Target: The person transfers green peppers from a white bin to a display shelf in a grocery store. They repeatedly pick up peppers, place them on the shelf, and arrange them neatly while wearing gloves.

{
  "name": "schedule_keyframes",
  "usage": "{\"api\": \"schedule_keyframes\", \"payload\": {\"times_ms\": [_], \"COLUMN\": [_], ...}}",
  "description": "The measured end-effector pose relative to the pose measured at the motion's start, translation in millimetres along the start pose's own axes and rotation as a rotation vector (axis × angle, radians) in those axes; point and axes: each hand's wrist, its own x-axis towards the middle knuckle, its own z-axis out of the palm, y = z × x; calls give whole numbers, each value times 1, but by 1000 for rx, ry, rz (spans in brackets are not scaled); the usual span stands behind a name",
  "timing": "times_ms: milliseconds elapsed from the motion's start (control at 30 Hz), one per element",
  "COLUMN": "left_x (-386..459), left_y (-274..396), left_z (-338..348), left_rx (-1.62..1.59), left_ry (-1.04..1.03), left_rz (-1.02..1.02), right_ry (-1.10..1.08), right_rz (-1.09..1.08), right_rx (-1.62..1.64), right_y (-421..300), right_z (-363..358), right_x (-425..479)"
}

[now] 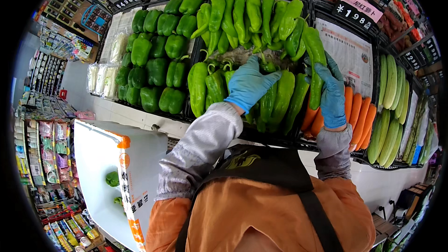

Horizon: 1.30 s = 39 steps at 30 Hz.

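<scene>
My right hand (330,92), in a blue glove, holds a long green pepper (315,59) upright above the right edge of the pepper crate. My left hand (251,82), gloved alike, rests palm down over the near row of long green peppers (283,91), thumb spread to the right. Its fingertips reach among the stems, and whether they grip a pepper is hidden. A far row of long green peppers (239,10) lies beyond. Between the rows shows a strip of brownish lining (238,55).
Green bell peppers (141,51) and wrapped white packs (101,78) lie left. Carrots (357,115), newspaper (346,49) and pale green gourds (389,84) are right. A white foam box (101,147) with green peppers (112,179) inside stands at lower left. Price signs (358,8) line the back.
</scene>
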Motion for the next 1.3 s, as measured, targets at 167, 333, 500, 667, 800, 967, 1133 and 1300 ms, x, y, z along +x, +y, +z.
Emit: {"api": "schedule_keyframes", "payload": {"times_ms": [167, 333, 500, 667, 800, 967, 1133, 1300], "left_x": [3, -42, -80, -85, -88, -88, -80, -84], "left_y": [-19, -28, -28, -41, -37, -44, -50, -43], "left_z": [3, -35, -19, -4, 5, 14, 4, -57], "left_rx": [134, 232, 396, 422, 491, 593, 390, -945], "left_ry": [94, -20, -27, 3, 47, 53, 39, 312], "left_rz": [112, 259, 282, 278, 251, 315, 394, -33], "right_ry": [-18, -38, -116, -175, -182, -181, -191, -188], "right_rz": [-8, 39, 74, 150, 208, 214, 205, 146], "right_rx": [-33, 3, 5, 1, 8, 7, 5, 23], "right_y": [3, 7, 20, 27, 31, 30, 31, 26], "right_z": [-6, -7, 10, 31, 36, 34, 31, 42], "right_x": [-3, -1, 3, -2, -8, -12, -9, -8]}}
